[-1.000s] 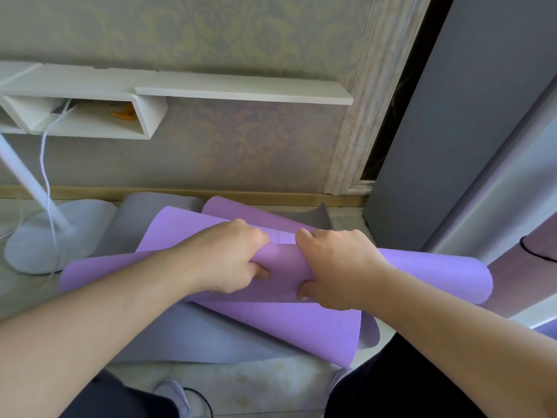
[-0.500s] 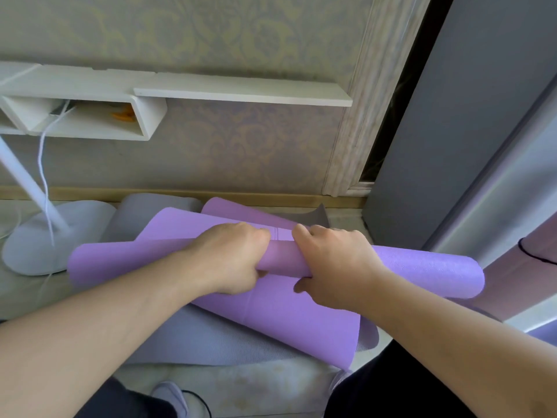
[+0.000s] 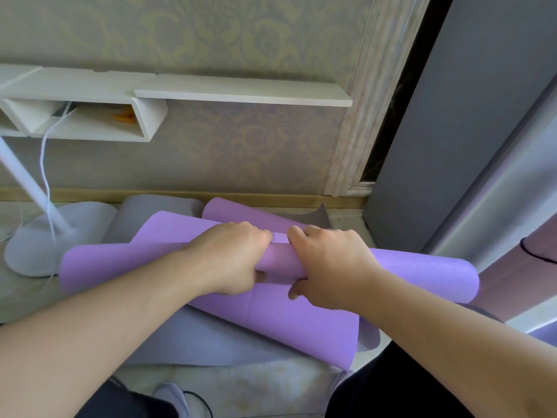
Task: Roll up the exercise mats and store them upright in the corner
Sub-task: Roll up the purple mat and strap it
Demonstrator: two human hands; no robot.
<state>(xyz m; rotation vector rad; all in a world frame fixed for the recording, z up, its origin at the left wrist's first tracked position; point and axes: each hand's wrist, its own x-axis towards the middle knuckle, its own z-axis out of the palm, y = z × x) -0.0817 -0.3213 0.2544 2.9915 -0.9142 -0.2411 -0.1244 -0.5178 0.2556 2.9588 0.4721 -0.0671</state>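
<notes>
A purple exercise mat (image 3: 422, 273) lies partly rolled into a long tube across the floor in front of me. Its loose end (image 3: 289, 324) trails toward me and more purple mat spreads behind the roll. My left hand (image 3: 232, 260) and my right hand (image 3: 328, 267) grip the middle of the roll side by side, fingers curled over its top and thumbs underneath. A grey mat (image 3: 193, 342) lies flat beneath the purple one, and its far end curls up near the wall.
A white lamp base (image 3: 33, 248) with a slanted pole and cord stands on the floor at left. White wall shelves (image 3: 241, 93) hang above. A grey panel (image 3: 452, 131) leans at right beside a dark gap. My shoe (image 3: 171, 393) shows below.
The roll has turned a little further and grown tighter under both hands. Its left end has moved slightly to the right, and less loose mat shows in front.
</notes>
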